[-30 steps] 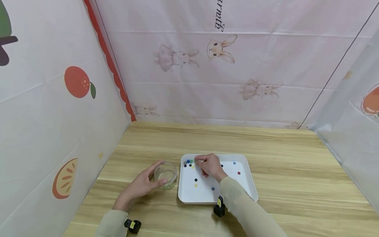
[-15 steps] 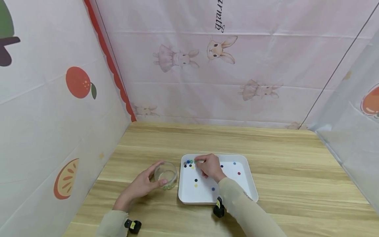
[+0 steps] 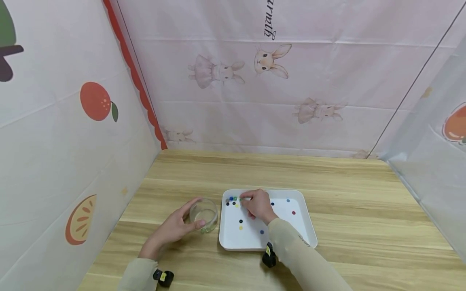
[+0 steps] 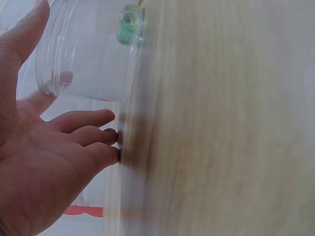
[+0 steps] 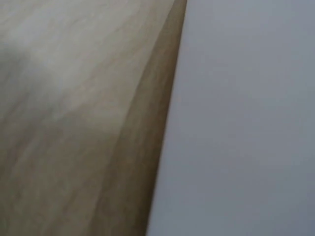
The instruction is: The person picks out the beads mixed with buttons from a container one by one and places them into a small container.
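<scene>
My left hand (image 3: 176, 224) grips a clear round jar (image 3: 198, 210) on the table, left of the tray. Thumb and index finger go round its side, while the other fingers stay off it. Green marbles (image 4: 126, 34) lie at the bottom of the jar. A white rectangular tray (image 3: 227, 238) stands to the right. Over its far left part, my right hand (image 3: 260, 205) reaches in with a fingertip at a small green marble (image 3: 240, 198). Whether it pinches or only touches that marble is hidden. Beside it sit a green marble (image 3: 235, 198) and a blue marble (image 3: 231, 198).
Several small coloured dots lie about the tray, among them a red dot (image 3: 293, 212), a yellow dot (image 3: 240, 228) and a dark dot (image 3: 241, 221). The wooden table (image 3: 364, 226) is bounded by printed cloth walls (image 3: 225, 121). The right wrist view holds only table and tray side.
</scene>
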Tool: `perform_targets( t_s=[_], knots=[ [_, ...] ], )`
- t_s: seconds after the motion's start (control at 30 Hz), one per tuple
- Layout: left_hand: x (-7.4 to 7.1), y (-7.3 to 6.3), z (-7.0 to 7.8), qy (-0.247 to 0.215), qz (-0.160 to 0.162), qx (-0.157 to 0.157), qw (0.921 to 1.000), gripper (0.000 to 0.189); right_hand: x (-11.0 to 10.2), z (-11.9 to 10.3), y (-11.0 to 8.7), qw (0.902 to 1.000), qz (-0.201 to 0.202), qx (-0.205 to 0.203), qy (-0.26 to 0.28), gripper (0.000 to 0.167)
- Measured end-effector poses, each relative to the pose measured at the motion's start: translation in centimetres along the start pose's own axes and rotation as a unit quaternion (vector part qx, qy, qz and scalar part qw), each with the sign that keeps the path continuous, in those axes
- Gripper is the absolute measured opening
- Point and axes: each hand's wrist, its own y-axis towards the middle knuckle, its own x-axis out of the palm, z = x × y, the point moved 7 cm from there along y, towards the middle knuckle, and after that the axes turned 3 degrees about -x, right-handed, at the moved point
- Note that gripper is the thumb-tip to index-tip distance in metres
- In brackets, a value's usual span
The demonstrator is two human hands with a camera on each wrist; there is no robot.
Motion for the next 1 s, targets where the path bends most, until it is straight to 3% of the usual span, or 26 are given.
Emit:
perform_targets(
  t_s=[0.4,1.0],
  knots=[
    [0.1,0.1,-0.1,0.006,0.002,-0.010,0.9999,0.083,-0.5,0.0,0.1,0.9999,-0.001,0.010,0.005,0.023],
    [0.1,0.1,-0.2,-0.004,0.001,-0.017,0.9998,0.084,-0.5,-4.3,-0.8,0.9969,-0.013,-0.065,0.042,0.025]
  ],
)
